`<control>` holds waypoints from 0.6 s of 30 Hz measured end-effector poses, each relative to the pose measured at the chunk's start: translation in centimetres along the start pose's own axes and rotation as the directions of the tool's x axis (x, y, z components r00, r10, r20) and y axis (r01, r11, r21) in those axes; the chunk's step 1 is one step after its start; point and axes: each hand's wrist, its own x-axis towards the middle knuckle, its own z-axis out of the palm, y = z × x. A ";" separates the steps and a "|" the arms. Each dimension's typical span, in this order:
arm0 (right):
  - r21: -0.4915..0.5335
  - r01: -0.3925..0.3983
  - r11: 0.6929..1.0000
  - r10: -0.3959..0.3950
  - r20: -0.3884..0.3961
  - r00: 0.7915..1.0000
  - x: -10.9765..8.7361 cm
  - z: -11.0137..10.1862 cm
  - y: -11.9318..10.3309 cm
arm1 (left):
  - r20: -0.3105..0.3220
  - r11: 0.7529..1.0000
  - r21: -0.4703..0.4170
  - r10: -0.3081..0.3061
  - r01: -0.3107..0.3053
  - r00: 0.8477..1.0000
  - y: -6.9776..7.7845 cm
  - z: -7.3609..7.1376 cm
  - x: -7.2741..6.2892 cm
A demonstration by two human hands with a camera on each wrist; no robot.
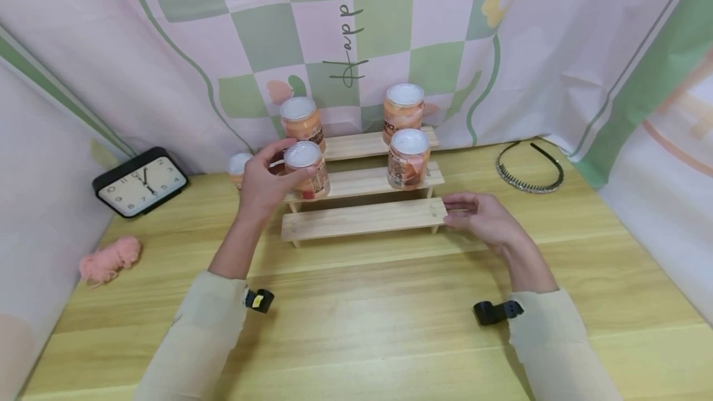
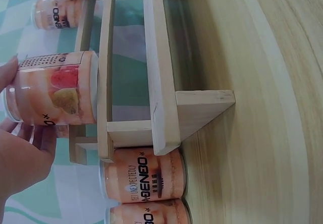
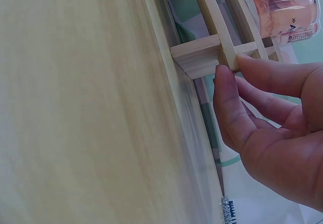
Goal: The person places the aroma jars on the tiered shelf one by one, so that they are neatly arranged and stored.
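Observation:
A three-step wooden rack (image 1: pixel 362 219) stands against the curtain. My left hand (image 1: pixel 264 181) grips a peach-coloured can (image 1: pixel 310 181) with a clear lid at the left end of the middle step; in the left wrist view the can (image 2: pixel 58 90) has its base right at the board. At the right end of the lowest step my right hand (image 1: pixel 484 218) pinches the board's corner between thumb and fingertips, seen closely at the rack (image 3: pixel 229 57) in the right wrist view. A similar can (image 1: pixel 409 163) sits on the middle step's right end.
Two more cans, a left one (image 1: pixel 301 119) and a right one (image 1: pixel 402 110), stand on the top step. Beside the rack, cans (image 2: pixel 144 176) stand on the table, partly hidden by my left hand. A clock (image 1: pixel 142 181), pink yarn (image 1: pixel 110 260) and a headband (image 1: pixel 529 169) lie around.

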 end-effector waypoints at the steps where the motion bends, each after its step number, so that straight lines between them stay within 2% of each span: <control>1: -0.003 0.001 1.000 -0.001 0.000 1.000 0.0 0.0 0.0 | 0.004 1.000 0.000 0.000 0.000 1.000 0.0 0.0 0.0; 6: -0.014 0.006 1.000 -0.006 0.001 1.000 0.0 0.0 0.0 | 0.025 1.000 -0.001 0.023 -0.023 0.999 0.0 -0.1 0.0; 11: -0.013 0.004 1.000 -0.004 0.002 1.000 0.0 0.0 0.0 | 0.041 0.998 -0.040 0.052 -0.050 0.998 -0.1 -0.5 -0.3; 18: -0.010 0.003 1.000 -0.003 0.004 1.000 0.0 0.0 0.0 | 0.047 0.995 -0.090 0.057 -0.053 0.997 -0.5 -1.5 -0.5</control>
